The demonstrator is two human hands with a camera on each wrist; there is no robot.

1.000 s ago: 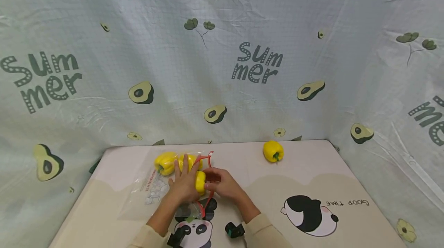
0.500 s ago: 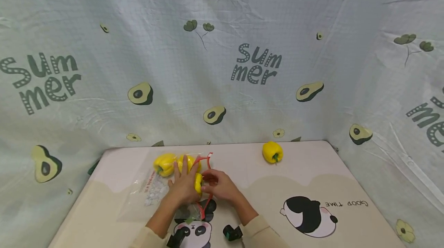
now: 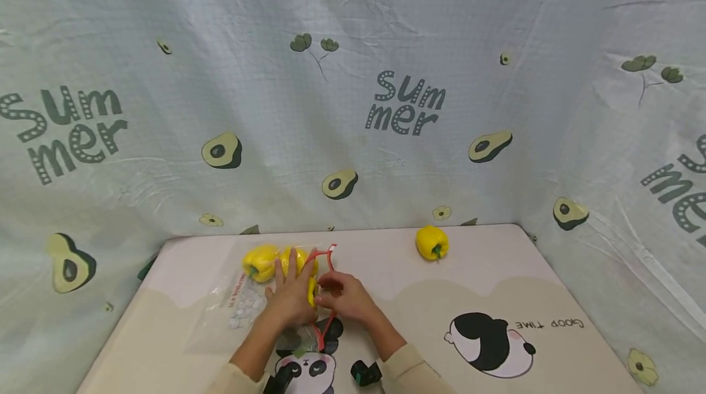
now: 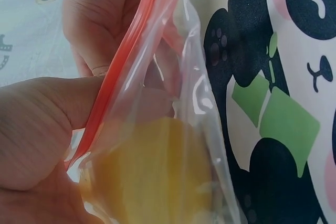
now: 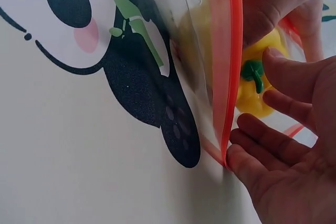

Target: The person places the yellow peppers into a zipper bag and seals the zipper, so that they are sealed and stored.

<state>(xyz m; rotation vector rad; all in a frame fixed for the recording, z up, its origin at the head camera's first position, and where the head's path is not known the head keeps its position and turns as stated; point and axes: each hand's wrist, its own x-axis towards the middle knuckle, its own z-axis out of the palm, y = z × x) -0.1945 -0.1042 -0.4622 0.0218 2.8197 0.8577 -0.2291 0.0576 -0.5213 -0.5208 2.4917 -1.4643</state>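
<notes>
A clear zip bag (image 3: 242,305) with a red zip edge lies on the table. Two yellow bell peppers (image 3: 260,262) are inside at its far side. A third yellow bell pepper (image 5: 255,77), its green stem toward the mouth, sits just within the opening; its body shows through plastic in the left wrist view. My left hand (image 3: 292,297) spreads its fingers over the bag and holds the upper rim, thumb inside the mouth. At the opening, my right hand (image 3: 349,299) has loosely bent fingers around the stem end; its thumb tip appears to touch the pepper.
Another yellow bell pepper (image 3: 432,242) stands alone near the table's back edge. Printed cartoon animals mark the tabletop (image 3: 397,333). A patterned curtain (image 3: 353,106) hangs behind and at both sides. Dark wrist devices (image 3: 366,373) sit below the hands.
The third pepper has gone left, deeper into the bag, so less of it shows. My right hand has followed it slightly left. The left hand stays nearly in place.
</notes>
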